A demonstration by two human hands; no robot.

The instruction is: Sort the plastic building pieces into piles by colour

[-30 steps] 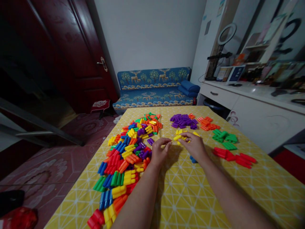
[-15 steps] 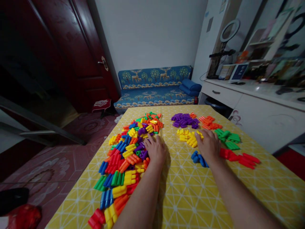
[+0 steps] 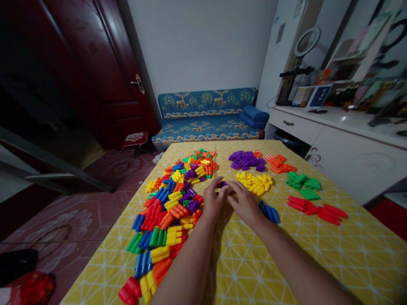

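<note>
Over the middle of the table, my left hand (image 3: 213,198) and my right hand (image 3: 244,202) meet with fingertips together. A small purple plastic building block (image 3: 223,184) shows between them, mostly covered by the fingers. Both hands are closed around it. Left of my left hand spreads a mixed heap of colourful blocks (image 3: 152,214). Just beyond my right hand lies a group of yellow blocks (image 3: 257,183). A few blue blocks (image 3: 270,212) lie by my right wrist, partly hidden behind it.
Purple blocks (image 3: 246,161), orange blocks (image 3: 280,163), green blocks (image 3: 303,184) and red blocks (image 3: 318,209) lie in separate groups on the yellow tablecloth (image 3: 254,262). Behind the table stands a blue patterned sofa (image 3: 203,123); a white dresser (image 3: 343,148) is at the right.
My left hand has moved right, away from the mixed heap, with a purple block. My right hand has left the yellow blocks and moved left to meet it.
</note>
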